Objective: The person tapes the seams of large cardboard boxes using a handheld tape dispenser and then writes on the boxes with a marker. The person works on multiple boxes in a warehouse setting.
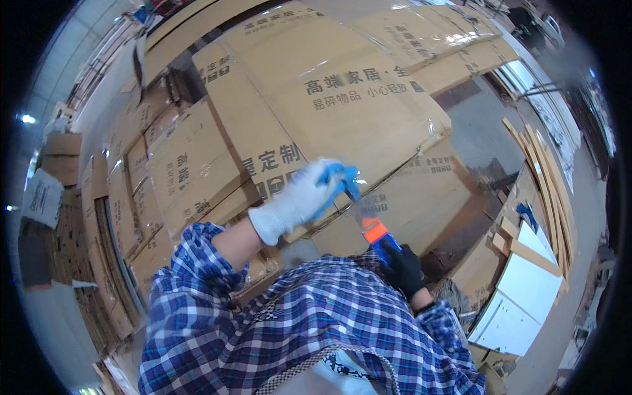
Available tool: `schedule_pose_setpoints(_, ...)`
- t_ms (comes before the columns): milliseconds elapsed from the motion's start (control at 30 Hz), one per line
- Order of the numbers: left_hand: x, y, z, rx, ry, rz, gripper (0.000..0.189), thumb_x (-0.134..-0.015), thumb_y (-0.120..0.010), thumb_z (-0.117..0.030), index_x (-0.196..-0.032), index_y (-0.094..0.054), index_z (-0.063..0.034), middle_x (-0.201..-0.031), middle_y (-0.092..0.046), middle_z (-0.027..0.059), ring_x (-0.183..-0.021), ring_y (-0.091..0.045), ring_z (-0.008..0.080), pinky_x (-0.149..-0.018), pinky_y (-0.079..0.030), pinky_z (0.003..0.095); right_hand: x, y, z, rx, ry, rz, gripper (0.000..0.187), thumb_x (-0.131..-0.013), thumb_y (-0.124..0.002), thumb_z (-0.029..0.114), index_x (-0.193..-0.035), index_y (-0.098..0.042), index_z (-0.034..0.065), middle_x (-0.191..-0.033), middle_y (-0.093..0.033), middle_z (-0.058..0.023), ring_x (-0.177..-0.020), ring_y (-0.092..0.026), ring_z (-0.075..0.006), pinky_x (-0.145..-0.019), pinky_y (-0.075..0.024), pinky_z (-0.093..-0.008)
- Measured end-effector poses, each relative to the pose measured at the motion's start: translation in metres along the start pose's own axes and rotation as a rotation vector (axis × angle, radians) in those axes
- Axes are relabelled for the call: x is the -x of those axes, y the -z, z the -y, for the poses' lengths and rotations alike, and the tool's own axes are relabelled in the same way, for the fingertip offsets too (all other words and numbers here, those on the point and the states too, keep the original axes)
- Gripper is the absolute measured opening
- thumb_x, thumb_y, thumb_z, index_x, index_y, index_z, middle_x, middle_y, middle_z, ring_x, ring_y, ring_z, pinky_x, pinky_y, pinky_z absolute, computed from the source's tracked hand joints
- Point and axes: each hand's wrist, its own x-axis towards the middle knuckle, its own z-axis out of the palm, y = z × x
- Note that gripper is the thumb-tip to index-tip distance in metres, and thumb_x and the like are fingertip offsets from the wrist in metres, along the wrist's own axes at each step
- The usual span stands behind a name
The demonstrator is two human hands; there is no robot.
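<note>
My left hand (308, 192), in a white knit glove with blue coated fingers, is raised over a taped cardboard package (365, 123) with dark printing. Its fingers are curled near the upper end of a tool; whether they pinch anything is blurred. My right hand (405, 271), in a black glove, grips the blue handle of a tool with an orange band (375, 231), possibly a tape dispenser or scraper. This tool points up towards the left fingertips, beyond the near edge of the package. Another flat carton (410, 202) lies lower, under that edge.
More flat cartons (197, 163) lie on the left, with stacked cardboard (64, 212) further out. White panels (526, 296) and long wooden strips (543, 182) are at the right. Another wrapped package (429, 34) lies at the back right.
</note>
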Motion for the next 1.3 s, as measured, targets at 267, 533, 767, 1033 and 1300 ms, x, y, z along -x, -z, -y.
schedule_pose_setpoints(267,-0.064,0.066,0.091,-0.785,-0.083,-0.252,0.018,-0.082,-0.067,-0.024,-0.081,-0.07,-0.0068,-0.087,-0.068,0.0097,-0.078,-0.065,0.0311,-0.07,-0.052,0.0433,-0.077,-0.022,0.048,0.069,-0.063,-0.063,0.059,-0.073,-0.074,0.033,-0.13,-0.06,0.0261,-0.083,-0.059,-0.0153,-0.07,-0.064,-0.0339,-0.062,-0.0517,-0.0442)
schedule_pose_setpoints(533,-0.055,0.012,0.21,-1.016,-0.011,-0.541,0.022,-0.078,-0.072,-0.038,-0.087,-0.071,-0.0179,-0.14,-0.049,0.018,-0.114,-0.053,0.0372,-0.098,-0.041,0.0485,-0.094,0.011,0.077,0.12,-0.141,0.061,0.052,-0.069,-0.073,0.038,-0.119,-0.068,0.0226,-0.081,-0.061,-0.0161,-0.072,-0.064,-0.0346,-0.065,-0.0519,-0.0457)
schedule_pose_setpoints(767,-0.054,0.019,0.198,-0.963,0.447,-0.539,0.095,-0.081,-0.066,-0.056,-0.153,-0.027,-0.0075,-0.155,-0.029,0.0213,-0.144,-0.023,0.0376,-0.116,-0.019,0.0535,-0.098,0.014,0.079,0.166,-0.157,0.108,0.054,-0.069,-0.071,0.043,-0.12,-0.068,0.0229,-0.081,-0.061,-0.0169,-0.075,-0.065,-0.0349,-0.067,-0.0519,-0.0455)
schedule_pose_setpoints(1033,-0.028,-0.063,0.116,-0.558,-0.31,0.086,0.07,-0.094,-0.054,-0.043,-0.147,-0.037,-0.0008,-0.152,-0.034,0.0225,-0.144,-0.029,0.0361,-0.121,-0.016,0.0458,-0.098,0.017,0.078,0.109,-0.12,0.12,0.055,-0.068,-0.074,0.043,-0.117,-0.068,0.0202,-0.082,-0.064,-0.0178,-0.073,-0.065,-0.0357,-0.067,-0.0526,-0.0449)
schedule_pose_setpoints(1300,-0.06,-0.065,0.166,-0.719,-0.05,-0.197,0.083,-0.095,-0.046,-0.055,-0.149,-0.027,0.0048,-0.155,-0.026,0.0265,-0.146,-0.022,0.0381,-0.121,-0.013,0.0442,-0.115,0.0,0.011,-0.509,-0.232,0.302,0.044,-0.078,-0.072,0.039,-0.114,-0.071,0.0135,-0.097,-0.072,-0.0156,-0.086,-0.071,-0.0288,-0.075,-0.0547,-0.0385)
